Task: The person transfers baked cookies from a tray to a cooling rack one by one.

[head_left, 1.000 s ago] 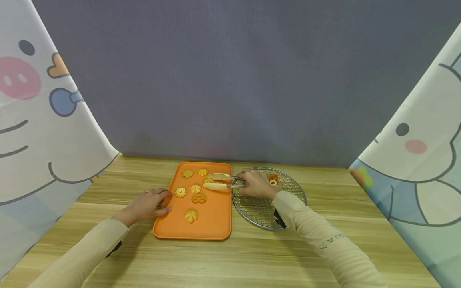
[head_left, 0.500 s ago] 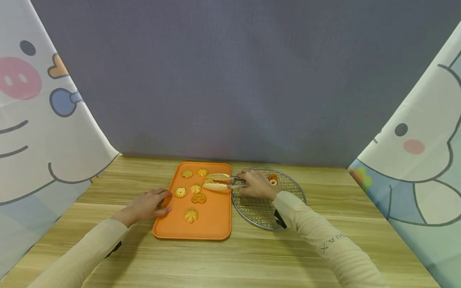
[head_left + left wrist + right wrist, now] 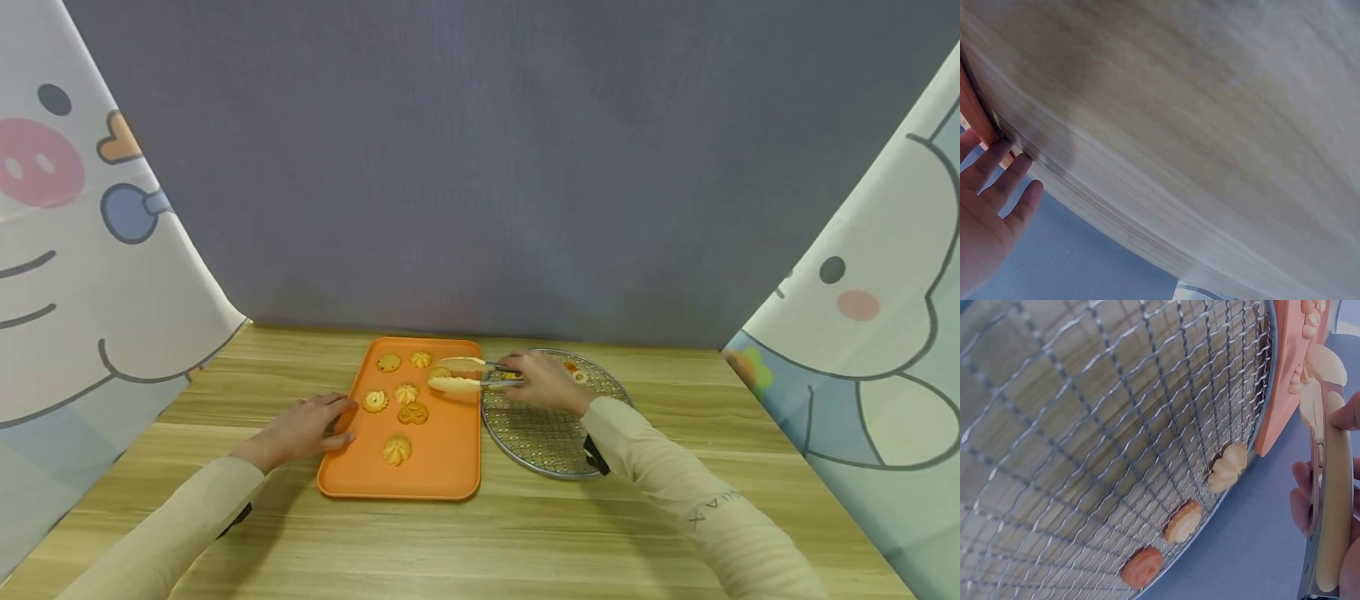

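Observation:
My right hand (image 3: 546, 380) grips a pair of tongs (image 3: 1335, 494) with cream tips and metal arms. In the head view the tips straddle a round cookie (image 3: 439, 373) at the right side of the orange tray (image 3: 442, 479). Several other cookies lie there, among them a swirl cookie (image 3: 397, 450), a pretzel-shaped one (image 3: 412, 413) and a ring-shaped one with a pale centre (image 3: 376, 401). My left hand (image 3: 303, 427) rests at the tray's left rim, thumb and fingertips right at the edge; its fingers (image 3: 997, 181) look fairly straight in the left wrist view.
A round wire rack (image 3: 540, 442) stands right of the tray, partly under my right hand. Along its far edge are a shell-like cookie (image 3: 1229, 467), a pale scalloped one (image 3: 1184, 523) and a reddish-brown one (image 3: 1143, 567). A grey backdrop (image 3: 480, 167) rises behind the wooden table (image 3: 480, 550).
My right hand and the tongs have shifted slightly right, and the tips sit closer around the round cookie. A yellow cookie now shows beside that hand on the rack. My left hand stays put.

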A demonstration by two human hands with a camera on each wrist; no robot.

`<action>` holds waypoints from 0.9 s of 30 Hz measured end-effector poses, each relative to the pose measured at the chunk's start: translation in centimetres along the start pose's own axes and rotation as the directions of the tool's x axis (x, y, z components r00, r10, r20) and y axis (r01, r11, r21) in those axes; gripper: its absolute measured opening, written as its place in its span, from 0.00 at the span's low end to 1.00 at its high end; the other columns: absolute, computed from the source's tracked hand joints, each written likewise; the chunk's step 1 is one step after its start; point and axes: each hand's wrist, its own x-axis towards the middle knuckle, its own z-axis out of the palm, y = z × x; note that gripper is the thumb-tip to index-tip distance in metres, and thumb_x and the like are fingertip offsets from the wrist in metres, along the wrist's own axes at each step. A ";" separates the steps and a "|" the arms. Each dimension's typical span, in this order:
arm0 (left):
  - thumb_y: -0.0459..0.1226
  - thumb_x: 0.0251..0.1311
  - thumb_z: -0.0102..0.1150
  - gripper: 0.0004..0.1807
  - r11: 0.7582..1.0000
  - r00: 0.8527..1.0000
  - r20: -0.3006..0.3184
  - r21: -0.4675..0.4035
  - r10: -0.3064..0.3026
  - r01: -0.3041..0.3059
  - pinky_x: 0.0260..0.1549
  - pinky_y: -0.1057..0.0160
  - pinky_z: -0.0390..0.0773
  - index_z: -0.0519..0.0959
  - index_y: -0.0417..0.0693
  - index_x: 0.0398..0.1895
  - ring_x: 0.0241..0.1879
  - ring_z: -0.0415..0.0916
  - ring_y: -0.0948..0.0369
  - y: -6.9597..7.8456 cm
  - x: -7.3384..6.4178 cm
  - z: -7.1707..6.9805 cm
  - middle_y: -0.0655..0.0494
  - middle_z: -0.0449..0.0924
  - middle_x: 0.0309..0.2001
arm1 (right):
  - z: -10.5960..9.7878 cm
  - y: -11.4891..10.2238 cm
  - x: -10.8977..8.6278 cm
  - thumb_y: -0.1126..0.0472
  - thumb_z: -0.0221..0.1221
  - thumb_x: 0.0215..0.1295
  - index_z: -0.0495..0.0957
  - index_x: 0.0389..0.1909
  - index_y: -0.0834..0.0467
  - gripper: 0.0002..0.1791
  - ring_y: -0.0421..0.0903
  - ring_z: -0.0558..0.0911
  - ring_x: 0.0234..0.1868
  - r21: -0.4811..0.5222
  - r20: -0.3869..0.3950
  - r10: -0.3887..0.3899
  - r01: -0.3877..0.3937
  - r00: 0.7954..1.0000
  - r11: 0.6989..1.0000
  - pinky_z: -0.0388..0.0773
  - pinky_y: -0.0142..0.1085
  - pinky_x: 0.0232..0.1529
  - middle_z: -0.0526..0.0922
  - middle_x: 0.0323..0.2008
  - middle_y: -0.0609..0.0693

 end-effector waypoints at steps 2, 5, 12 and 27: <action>0.50 0.55 0.58 0.27 1.000 1.000 -0.002 0.003 0.002 -0.002 0.42 0.39 0.72 0.74 0.43 0.53 0.49 0.74 0.41 -0.1 0.0 0.0 0.39 0.74 0.53 | -0.3 0.1 -0.3 0.57 0.60 0.52 0.75 0.55 0.57 0.26 0.35 0.67 0.19 -0.011 0.003 -0.002 0.002 1.000 1.000 0.68 0.32 0.26 0.76 0.55 0.56; 0.50 0.55 0.58 0.27 1.000 1.000 -0.008 0.006 0.009 -0.009 0.41 0.39 0.73 0.74 0.42 0.53 0.48 0.74 0.42 -0.1 0.0 0.1 0.39 0.74 0.52 | -0.8 0.4 -0.8 0.55 0.60 0.53 0.74 0.55 0.58 0.27 0.35 0.64 0.16 -0.018 0.014 0.005 -0.005 1.000 1.000 0.65 0.31 0.22 0.75 0.55 0.58; 0.49 0.55 0.59 0.26 1.000 1.000 -0.020 -0.006 0.022 -0.023 0.40 0.40 0.73 0.75 0.42 0.52 0.47 0.75 0.42 0.0 -0.1 0.0 0.40 0.75 0.51 | -1.6 1.4 -2.6 0.55 0.61 0.53 0.75 0.54 0.60 0.26 0.36 0.72 0.19 -0.056 -0.020 -0.002 0.001 1.000 0.998 0.71 0.33 0.27 0.78 0.51 0.59; 0.50 0.55 0.58 0.27 1.000 1.000 -0.003 -0.013 0.015 -0.015 0.42 0.38 0.72 0.74 0.43 0.53 0.49 0.74 0.42 -0.2 0.0 0.0 0.40 0.74 0.53 | -3.0 3.5 -6.7 0.59 0.65 0.50 0.76 0.51 0.66 0.26 0.41 0.77 0.21 -0.017 -0.070 -0.007 0.006 0.998 1.000 0.77 0.40 0.34 0.77 0.51 0.65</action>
